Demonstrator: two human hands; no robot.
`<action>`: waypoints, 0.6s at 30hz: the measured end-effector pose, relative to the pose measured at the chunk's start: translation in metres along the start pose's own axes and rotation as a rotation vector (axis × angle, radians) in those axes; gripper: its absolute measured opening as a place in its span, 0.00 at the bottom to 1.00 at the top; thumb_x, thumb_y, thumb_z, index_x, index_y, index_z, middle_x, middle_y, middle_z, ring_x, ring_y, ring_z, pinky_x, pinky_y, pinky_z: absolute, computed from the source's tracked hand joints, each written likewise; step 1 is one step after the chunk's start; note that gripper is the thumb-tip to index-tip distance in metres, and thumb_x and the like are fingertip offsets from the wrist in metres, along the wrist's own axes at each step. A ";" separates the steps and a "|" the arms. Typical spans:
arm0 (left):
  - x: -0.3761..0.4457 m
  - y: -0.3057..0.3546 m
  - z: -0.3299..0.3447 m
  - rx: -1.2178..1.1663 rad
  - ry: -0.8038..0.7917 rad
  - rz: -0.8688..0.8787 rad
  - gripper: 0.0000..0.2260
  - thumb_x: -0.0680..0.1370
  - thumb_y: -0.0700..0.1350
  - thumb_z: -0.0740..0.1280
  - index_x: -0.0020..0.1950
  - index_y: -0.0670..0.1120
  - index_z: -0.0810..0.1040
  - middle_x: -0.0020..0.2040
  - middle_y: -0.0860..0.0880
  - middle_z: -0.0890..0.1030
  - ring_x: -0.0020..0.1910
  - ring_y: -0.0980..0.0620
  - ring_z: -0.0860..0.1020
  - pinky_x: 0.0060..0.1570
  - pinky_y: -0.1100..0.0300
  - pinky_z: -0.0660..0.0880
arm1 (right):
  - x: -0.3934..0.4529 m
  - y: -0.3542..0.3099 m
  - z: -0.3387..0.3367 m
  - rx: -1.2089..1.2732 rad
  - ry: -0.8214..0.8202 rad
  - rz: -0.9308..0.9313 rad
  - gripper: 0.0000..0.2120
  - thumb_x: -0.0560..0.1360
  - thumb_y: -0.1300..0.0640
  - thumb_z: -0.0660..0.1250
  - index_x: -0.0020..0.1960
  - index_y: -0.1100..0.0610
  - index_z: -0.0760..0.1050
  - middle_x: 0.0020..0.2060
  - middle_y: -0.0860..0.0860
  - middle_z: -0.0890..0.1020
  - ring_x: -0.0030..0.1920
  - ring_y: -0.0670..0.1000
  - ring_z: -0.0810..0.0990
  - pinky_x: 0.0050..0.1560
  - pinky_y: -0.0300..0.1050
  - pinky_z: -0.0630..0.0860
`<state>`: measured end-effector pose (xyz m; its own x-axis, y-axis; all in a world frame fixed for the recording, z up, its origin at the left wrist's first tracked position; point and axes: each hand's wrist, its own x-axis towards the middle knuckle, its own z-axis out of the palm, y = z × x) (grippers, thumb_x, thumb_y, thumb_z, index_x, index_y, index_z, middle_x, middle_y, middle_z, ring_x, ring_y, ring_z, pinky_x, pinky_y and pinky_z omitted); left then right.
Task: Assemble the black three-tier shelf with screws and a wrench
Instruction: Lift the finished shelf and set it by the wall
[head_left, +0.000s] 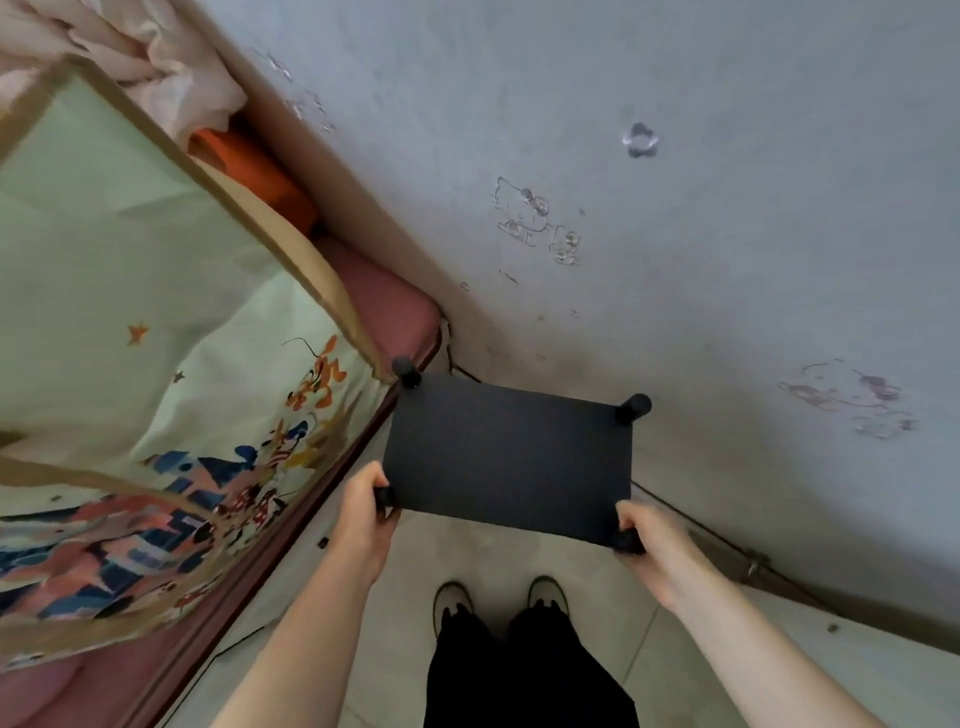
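STEP: assembled shelf being positioned | SHELF: held above floor, at corner between bed and wall | HANDS: left hand, right hand each gripped round near-corner post | NEXT: level lowering judged needed

Soft, dim daylight is falling evenly around me, casting faint shadows. The wide lens is bending the edges, and everything is looking slightly blurred.

Both arms extended forward; left hand and right hand each gripping, fingers curled, level with one another
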<state>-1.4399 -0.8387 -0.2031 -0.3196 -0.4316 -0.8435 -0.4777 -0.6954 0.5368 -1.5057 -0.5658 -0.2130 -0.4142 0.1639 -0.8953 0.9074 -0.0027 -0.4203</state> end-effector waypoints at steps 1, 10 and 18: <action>0.010 -0.002 0.002 0.009 -0.005 -0.009 0.10 0.74 0.36 0.57 0.37 0.48 0.60 0.41 0.47 0.66 0.41 0.49 0.65 0.41 0.57 0.67 | 0.008 0.002 0.004 0.015 0.012 0.007 0.14 0.67 0.71 0.58 0.31 0.55 0.59 0.29 0.52 0.65 0.33 0.52 0.63 0.35 0.45 0.64; 0.064 -0.013 0.015 0.045 -0.005 -0.026 0.13 0.74 0.34 0.56 0.34 0.49 0.58 0.37 0.47 0.62 0.37 0.49 0.62 0.40 0.56 0.65 | 0.046 0.012 0.023 0.063 0.001 0.036 0.15 0.66 0.72 0.54 0.29 0.54 0.58 0.28 0.51 0.63 0.29 0.50 0.63 0.28 0.43 0.61; 0.098 -0.012 0.000 0.188 0.021 -0.036 0.08 0.70 0.35 0.60 0.36 0.46 0.65 0.43 0.46 0.72 0.43 0.47 0.71 0.44 0.53 0.72 | 0.056 0.012 0.029 -0.105 -0.060 0.043 0.15 0.63 0.70 0.57 0.30 0.53 0.57 0.31 0.51 0.60 0.31 0.50 0.58 0.31 0.44 0.57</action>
<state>-1.4655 -0.8723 -0.2923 -0.2829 -0.4219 -0.8614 -0.6339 -0.5917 0.4980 -1.5202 -0.5853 -0.2719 -0.3752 0.1066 -0.9208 0.9257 0.0950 -0.3662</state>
